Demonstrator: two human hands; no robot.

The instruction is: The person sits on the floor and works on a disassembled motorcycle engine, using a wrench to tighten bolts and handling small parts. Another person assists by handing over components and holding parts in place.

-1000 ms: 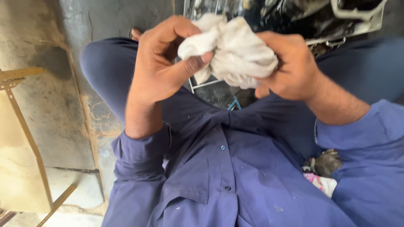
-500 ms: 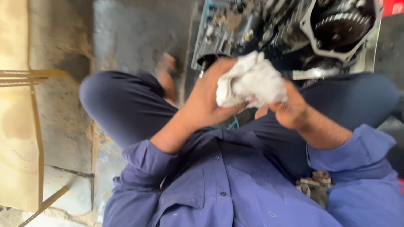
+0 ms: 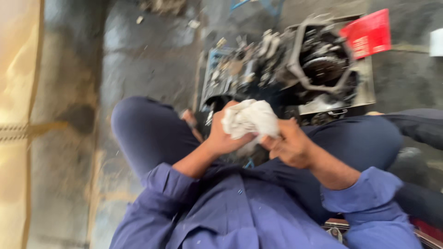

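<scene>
Where grey concrete floor (image 3: pixel 138 60) spreads, engine (image 3: pixel 295 69) sits.

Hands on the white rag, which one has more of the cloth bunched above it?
The left hand. The white rag is piled over its fingers, while the right hand only pinches the rag's lower right edge.

view swung up, more of the engine block (image 3: pixel 295 69) showing | white rag (image 3: pixel 250 119) and both hands now further from camera, lower in frame
</scene>
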